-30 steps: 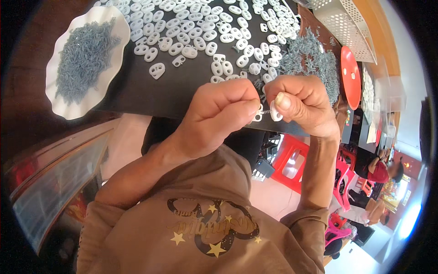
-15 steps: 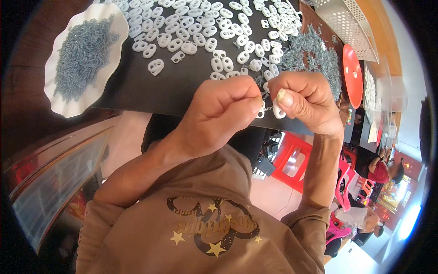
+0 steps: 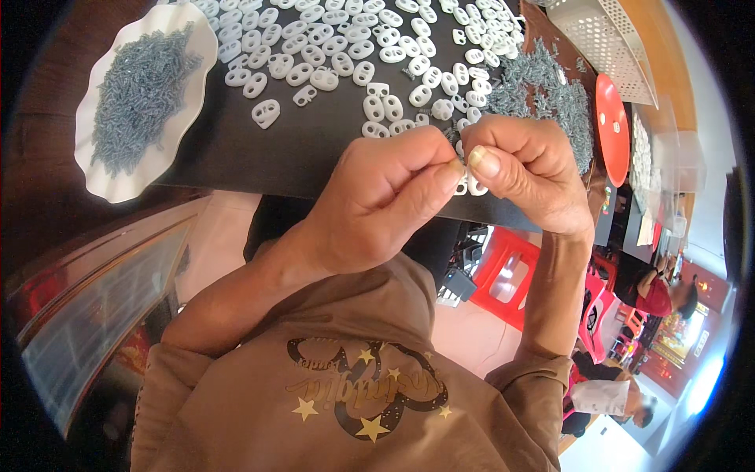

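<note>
Above the near edge of a dark table (image 3: 244, 161), my left hand (image 3: 373, 193) is closed, pinching a small white two-hole cord-lock part (image 3: 462, 187). Facing it, my right hand (image 3: 531, 169) grips another white oval cord-lock piece (image 3: 477, 188) between thumb and curled fingers. The two pieces sit side by side with barely any gap, and any spring between them is hidden. My thumbs almost touch. Many similar white two-hole pieces (image 3: 344, 64) lie beyond my hands.
At the far left stands a white wavy-rimmed dish (image 3: 89, 157) heaped with small grey springs (image 3: 141, 102). More springs (image 3: 543, 86) are piled at the right, beside a red plate (image 3: 611, 130) and a perforated white basket (image 3: 602, 47). A red stool (image 3: 507, 275) stands below; people sit farther right.
My hands have come closer together. The spring that showed between the two white pieces is no longer visible, and the pieces have closed up.
</note>
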Available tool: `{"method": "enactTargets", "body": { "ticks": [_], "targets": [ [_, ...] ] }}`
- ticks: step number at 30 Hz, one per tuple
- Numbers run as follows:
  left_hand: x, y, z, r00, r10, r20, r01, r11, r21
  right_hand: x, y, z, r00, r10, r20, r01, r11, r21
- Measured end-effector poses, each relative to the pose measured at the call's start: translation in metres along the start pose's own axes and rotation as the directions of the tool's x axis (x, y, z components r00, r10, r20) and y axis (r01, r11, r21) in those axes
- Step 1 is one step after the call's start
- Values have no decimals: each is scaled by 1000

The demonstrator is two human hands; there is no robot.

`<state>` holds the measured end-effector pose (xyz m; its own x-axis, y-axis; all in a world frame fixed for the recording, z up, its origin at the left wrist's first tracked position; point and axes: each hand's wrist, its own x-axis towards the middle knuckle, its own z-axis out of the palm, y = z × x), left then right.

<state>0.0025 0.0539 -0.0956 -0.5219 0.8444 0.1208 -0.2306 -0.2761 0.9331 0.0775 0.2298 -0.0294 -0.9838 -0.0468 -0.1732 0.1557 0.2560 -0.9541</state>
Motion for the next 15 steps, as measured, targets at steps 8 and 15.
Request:
{"method": "enactTargets", "body": {
  "ticks": [8, 15],
  "targets": [
    [1, -1, -1, 998, -63, -16, 61, 990, -130, -2, -2, 8, 994, 35, -108, -39, 999, -30],
    [3, -2, 1, 997, 32, -73, -37, 996, -79, -8, 3, 35, 849, -440, -292, 146, 727, -671]
  ]
}}
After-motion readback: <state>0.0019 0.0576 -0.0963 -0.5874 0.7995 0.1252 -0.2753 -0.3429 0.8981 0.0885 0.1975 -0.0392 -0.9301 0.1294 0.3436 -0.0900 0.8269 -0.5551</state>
